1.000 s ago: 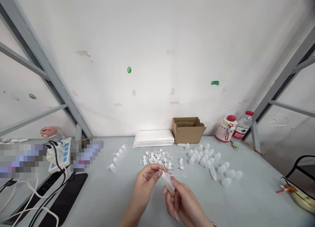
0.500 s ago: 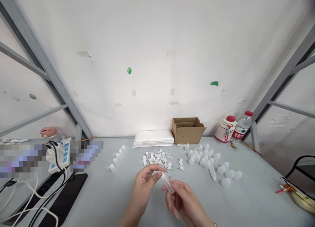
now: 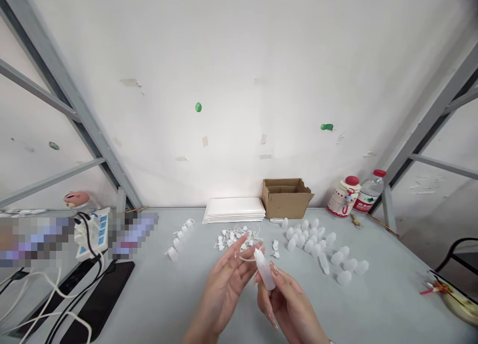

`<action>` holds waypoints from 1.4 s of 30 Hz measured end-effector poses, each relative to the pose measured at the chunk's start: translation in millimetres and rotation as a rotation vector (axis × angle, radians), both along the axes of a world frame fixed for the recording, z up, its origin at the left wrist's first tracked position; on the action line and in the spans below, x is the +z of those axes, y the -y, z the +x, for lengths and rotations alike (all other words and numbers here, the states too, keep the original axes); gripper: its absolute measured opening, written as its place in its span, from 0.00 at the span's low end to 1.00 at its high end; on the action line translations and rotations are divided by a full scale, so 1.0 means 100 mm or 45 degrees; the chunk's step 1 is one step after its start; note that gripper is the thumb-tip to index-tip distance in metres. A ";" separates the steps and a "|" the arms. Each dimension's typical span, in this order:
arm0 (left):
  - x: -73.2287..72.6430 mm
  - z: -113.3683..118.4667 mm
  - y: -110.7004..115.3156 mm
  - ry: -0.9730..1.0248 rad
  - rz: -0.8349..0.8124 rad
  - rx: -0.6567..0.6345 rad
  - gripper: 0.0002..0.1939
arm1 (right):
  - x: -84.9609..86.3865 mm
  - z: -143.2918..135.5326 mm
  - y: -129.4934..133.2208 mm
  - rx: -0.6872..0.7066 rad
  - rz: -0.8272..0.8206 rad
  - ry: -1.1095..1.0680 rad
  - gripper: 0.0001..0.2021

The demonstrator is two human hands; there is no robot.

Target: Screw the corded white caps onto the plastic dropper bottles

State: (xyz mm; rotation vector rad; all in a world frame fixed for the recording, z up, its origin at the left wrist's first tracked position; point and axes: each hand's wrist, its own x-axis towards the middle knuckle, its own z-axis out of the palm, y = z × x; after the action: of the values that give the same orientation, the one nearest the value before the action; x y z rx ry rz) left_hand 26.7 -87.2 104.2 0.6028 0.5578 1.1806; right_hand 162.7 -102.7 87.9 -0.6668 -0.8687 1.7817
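Btl [image 3: 266,276] tilts just nr side of cap pile [image 3: 227,237], R hand [image 3: 293,300] fingers closed round it, L hand [image 3: 224,289] fingers spread, grip unclear, so it could slip b/c support's prob. one-handed.

Grey table [image 3: 149,284] bearing 1 box [image 3: 287,204]
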 end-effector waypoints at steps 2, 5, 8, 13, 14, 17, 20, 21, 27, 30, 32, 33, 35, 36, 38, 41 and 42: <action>0.02 0.00 0.01 -0.034 0.029 0.136 0.19 | -0.02 -0.01 0.00 0.003 -0.002 0.042 0.22; 0.06 -0.01 0.03 -0.109 0.039 0.254 0.15 | 0.00 0.00 0.03 -0.021 0.008 0.138 0.23; 0.10 -0.02 0.04 -0.239 0.090 0.279 0.15 | 0.07 0.03 0.08 -0.046 0.025 0.245 0.22; 0.15 -0.04 0.08 -0.495 0.161 0.320 0.15 | 0.16 0.07 0.15 -0.078 0.091 0.445 0.22; 0.16 -0.04 0.09 -0.478 0.165 0.310 0.14 | 0.16 0.08 0.15 -0.095 0.104 0.476 0.22; 0.16 -0.06 0.10 -0.305 0.141 0.241 0.12 | 0.18 0.09 0.16 -0.142 0.112 0.513 0.22; 0.15 -0.08 0.09 -0.099 0.081 0.215 0.12 | 0.17 0.07 0.17 -0.154 0.112 0.512 0.22; 0.14 -0.09 0.09 -0.047 0.063 0.211 0.13 | 0.17 0.07 0.18 -0.152 0.117 0.516 0.21; 0.12 -0.11 0.11 0.067 0.113 0.150 0.15 | 0.21 0.05 0.24 -0.133 0.096 0.583 0.22; 0.11 -0.11 0.14 0.002 0.191 0.099 0.17 | 0.24 0.05 0.27 -0.135 0.090 0.602 0.22; 0.10 -0.11 0.17 -0.059 0.229 0.079 0.18 | 0.26 0.05 0.29 -0.144 0.108 0.612 0.23; 0.09 -0.11 0.17 -0.087 0.243 0.074 0.19 | 0.26 0.05 0.29 -0.151 0.117 0.620 0.23; 0.08 -0.11 0.19 -0.133 0.262 0.068 0.19 | 0.26 0.05 0.30 -0.167 0.135 0.633 0.23; 0.07 -0.10 0.19 -0.152 0.269 0.065 0.20 | 0.25 0.04 0.30 -0.175 0.143 0.636 0.22; 0.07 -0.10 0.20 -0.183 0.278 0.065 0.20 | 0.25 0.04 0.30 -0.185 0.150 0.638 0.22; 0.09 -0.09 0.21 -0.209 0.289 0.067 0.20 | 0.25 0.04 0.29 -0.181 0.153 0.648 0.22; 0.09 -0.08 0.21 -0.217 0.289 0.067 0.20 | 0.26 0.03 0.29 -0.180 0.152 0.651 0.22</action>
State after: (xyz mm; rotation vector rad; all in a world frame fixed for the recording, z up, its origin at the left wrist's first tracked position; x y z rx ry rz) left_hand 18.4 -108.2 113.4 0.8934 0.5907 1.2594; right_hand 166.1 -131.7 113.6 -1.1013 -1.2231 1.4385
